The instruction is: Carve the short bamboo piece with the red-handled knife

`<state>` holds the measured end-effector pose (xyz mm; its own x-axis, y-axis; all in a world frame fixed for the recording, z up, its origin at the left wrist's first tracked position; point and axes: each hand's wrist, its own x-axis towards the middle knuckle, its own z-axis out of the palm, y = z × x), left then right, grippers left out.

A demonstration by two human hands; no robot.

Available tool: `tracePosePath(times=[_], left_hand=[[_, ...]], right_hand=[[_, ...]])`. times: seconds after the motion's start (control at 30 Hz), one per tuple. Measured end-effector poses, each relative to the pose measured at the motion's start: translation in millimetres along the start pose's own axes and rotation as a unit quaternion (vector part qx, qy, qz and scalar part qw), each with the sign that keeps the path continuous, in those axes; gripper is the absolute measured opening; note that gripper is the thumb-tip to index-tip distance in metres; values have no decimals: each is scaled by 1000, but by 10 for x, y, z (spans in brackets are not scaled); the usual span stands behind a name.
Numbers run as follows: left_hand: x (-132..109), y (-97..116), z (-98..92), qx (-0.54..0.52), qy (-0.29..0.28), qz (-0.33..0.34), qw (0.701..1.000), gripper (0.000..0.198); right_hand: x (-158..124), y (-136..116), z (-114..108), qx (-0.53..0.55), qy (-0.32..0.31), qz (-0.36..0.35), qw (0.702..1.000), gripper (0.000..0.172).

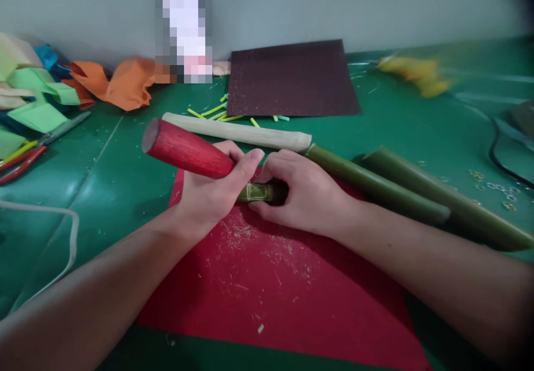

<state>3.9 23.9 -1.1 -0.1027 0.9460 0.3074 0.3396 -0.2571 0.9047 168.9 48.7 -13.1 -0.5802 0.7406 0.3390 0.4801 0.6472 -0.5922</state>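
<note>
My left hand [212, 193] is wrapped round the thick red wooden handle [187, 148] of a tool, which slants up and to the left. The tool's working end is hidden behind my fingers. My right hand [304, 193] grips a short green bamboo piece [256, 192] between thumb and fingers. Pale lines in a roughly rectangular outline are cut into its skin. Both hands meet at the bamboo, over a red sheet [271, 304] strewn with fine pale shavings [237, 235].
Behind my hands lie a pale bamboo strip [237, 132] and two green bamboo lengths [375, 184], [450, 198]. A dark sheet [292, 79] rests further back. Red-handled scissors [25, 162] and crumpled orange paper [125, 84] are at left. Small rings [500, 190] lie scattered at right.
</note>
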Motion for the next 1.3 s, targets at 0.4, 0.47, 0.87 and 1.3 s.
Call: tracePosePath(times=[0.4, 0.47, 0.87, 1.3], left_hand=[[-6, 14, -53, -1, -100, 45, 994, 32], [-3, 17, -55, 7, -106, 47, 993, 34], [9, 19, -77, -3, -115, 70, 991, 32], [17, 32, -80, 21, -122, 89, 988, 32]], right_hand=[[-9, -8, -7, 1, 0, 15, 1000, 22], [-9, -8, -7, 2, -1, 17, 1000, 24], [-3, 2, 5, 12, 11, 17, 1000, 25], [-20, 1, -2, 10, 8, 21, 1000, 26]])
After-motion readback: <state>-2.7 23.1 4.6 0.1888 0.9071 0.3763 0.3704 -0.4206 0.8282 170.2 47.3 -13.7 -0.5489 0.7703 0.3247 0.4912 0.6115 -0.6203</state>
